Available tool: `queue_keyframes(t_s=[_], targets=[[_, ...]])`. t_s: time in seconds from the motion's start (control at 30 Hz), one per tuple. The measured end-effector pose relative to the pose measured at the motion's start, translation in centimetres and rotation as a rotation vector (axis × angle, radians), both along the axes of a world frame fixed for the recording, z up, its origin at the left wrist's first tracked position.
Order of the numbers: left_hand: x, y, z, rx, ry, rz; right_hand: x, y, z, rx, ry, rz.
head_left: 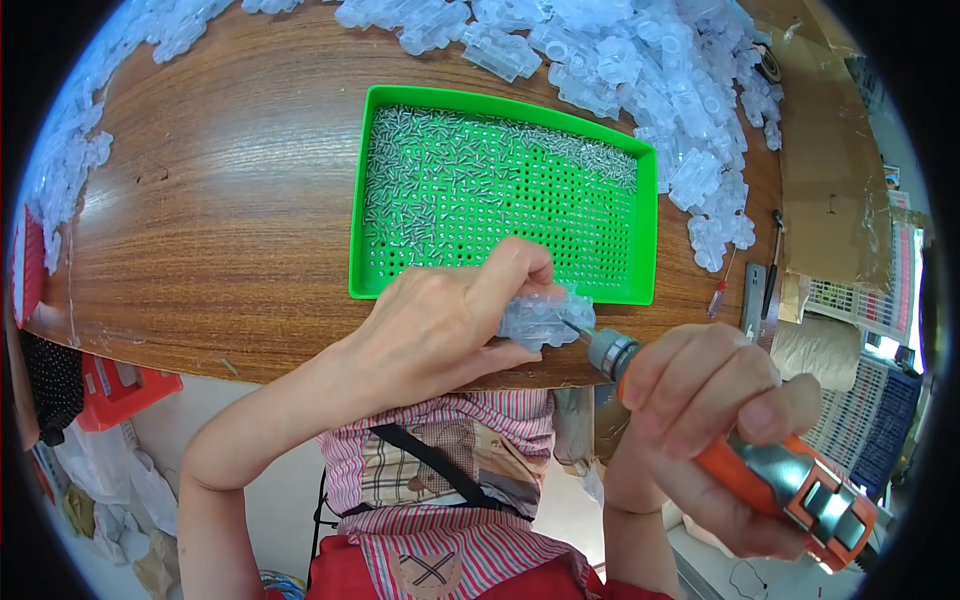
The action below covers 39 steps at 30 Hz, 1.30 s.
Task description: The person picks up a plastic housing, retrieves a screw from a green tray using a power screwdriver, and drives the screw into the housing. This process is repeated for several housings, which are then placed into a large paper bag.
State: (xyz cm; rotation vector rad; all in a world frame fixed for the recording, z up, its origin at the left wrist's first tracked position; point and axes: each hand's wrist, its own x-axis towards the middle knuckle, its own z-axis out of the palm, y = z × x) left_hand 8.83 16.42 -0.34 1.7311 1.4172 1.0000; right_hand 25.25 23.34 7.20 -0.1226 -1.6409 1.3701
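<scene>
My left hand (pixel 440 315) grips a translucent plastic part (pixel 545 318) at the table's near edge, just in front of the green tray (pixel 357 200). Wrapped round an orange and grey electric screwdriver (pixel 770 480), my right hand (pixel 715 400) points its thin bit leftward. The bit's tip meets the plastic part or lies very close to it; contact is hard to tell. Small silver screws (pixel 440 150) lie loose in the tray, and many stand in the holes of its perforated bottom. My left fingers cover some of the part.
Heaps of similar translucent parts (pixel 670 90) lie along the table's far side and left edge. A red-handled screwdriver (pixel 717 300) and a grey metal strip (pixel 752 300) are at the right. A red plastic stool (pixel 125 390) stands below the table at left.
</scene>
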Motion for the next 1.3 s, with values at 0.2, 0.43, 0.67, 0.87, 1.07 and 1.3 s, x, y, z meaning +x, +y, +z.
queue_keyframes(t_s=[0.2,0.43,0.67,0.87,1.07,1.3], targets=[[-0.1,-0.2,-0.3,0.021,-0.024,-0.002,0.2,0.7,-0.3,0.074,-0.103,0.042],[0.0,-0.3,-0.4,-0.001,-0.022,0.0,-0.4,0.1,-0.8,0.009,-0.056,0.023],[0.3,-0.1,-0.8,0.049,-0.041,-0.01,-0.3,0.2,-1.3,0.124,-0.084,0.07],[0.1,-0.3,-0.5,0.05,-0.032,0.01,-0.5,0.3,-1.7,0.178,-0.1,0.124],[0.2,0.1,-0.8,0.086,-0.014,-0.002,-0.6,0.1,-0.8,0.018,-0.09,0.028],[-2.2,-1.3,2.7,0.245,0.076,0.094,-0.2,1.9,3.0,-0.263,0.167,-0.021]])
